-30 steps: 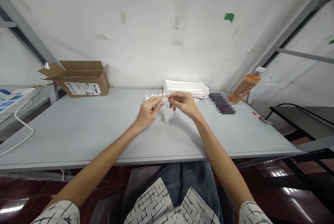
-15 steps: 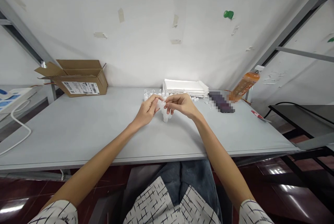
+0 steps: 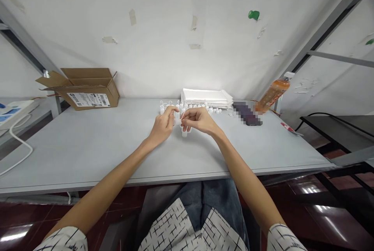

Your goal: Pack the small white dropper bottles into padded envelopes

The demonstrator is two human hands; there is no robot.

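Observation:
My left hand and my right hand meet over the middle of the grey table. Both pinch one small white plastic bottle between their fingertips. Several more small white bottles stand just under my right hand. A row of small white caps and parts lies behind the hands. A flat stack of white sheets rests against the wall beyond them.
An open cardboard box sits at the back left. A dark phone and a tilted orange drink bottle lie at the back right. A white cable runs off the left edge. Metal frame posts stand on both sides.
Both hands have drawn closer together and slightly toward me, fingertips now touching around the small bottle. The view has shifted a little.

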